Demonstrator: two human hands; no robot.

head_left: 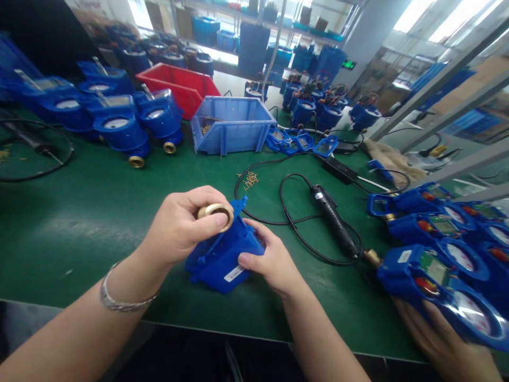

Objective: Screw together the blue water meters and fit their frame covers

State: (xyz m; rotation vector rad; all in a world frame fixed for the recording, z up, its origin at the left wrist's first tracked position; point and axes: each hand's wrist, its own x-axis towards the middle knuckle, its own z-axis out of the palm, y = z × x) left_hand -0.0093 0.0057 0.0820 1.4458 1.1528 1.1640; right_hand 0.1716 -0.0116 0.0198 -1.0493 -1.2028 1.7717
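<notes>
A blue meter housing [222,265] with a white barcode label is held over the green table, tilted on its side. My left hand [185,223] is closed round its brass threaded end [218,215], the thumb on the ring's rim. On the housing's right side my right hand [268,257] grips the blue body, thumb in front and the other fingers partly hidden behind it. Beyond the hands lies a small pile of brass screws [250,180]. A black electric screwdriver [334,220] rests to the right with its cable looped around it.
Blue meters [119,124] stand at the left, beside a red bin [178,82] and a light blue bin [238,127]. More meters [437,217] fill the right side, where another person's hand [445,334] holds one. A second screwdriver [27,135] lies far left.
</notes>
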